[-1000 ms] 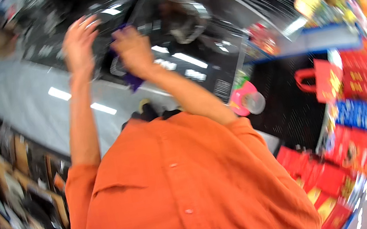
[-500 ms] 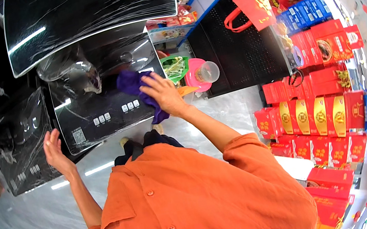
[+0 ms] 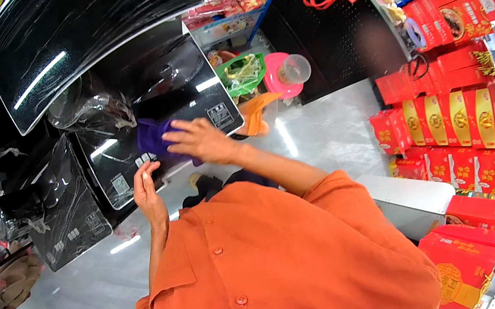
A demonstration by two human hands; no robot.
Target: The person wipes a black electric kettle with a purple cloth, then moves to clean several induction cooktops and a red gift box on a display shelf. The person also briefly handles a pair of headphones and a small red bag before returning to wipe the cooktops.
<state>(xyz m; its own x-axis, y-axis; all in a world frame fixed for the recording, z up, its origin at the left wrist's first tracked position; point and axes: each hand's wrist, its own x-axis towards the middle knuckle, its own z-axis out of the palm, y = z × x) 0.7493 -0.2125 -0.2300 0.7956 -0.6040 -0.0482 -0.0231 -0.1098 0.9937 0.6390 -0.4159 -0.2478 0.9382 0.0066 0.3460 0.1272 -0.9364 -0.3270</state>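
Shop aisle, red gift boxes (image 3: 451,120) stacked right. Right hand (image 3: 199,139) presses purple cloth (image 3: 156,137) flat on glossy black cooktop (image 3: 151,128). Left hand (image 3: 148,194) open, steadying front edge. Risk: hard push could slide tilted display unit, snag plastic wrap (image 3: 90,112).

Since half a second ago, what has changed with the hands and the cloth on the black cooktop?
The left hand came up from low beside the black cooktop to its near edge, by the control panel. The right hand stayed pressed on the purple cloth, which sits nearer the cooktop's front edge than before. The camera view also shifted. The orange shirt and red gift boxes are unchanged.
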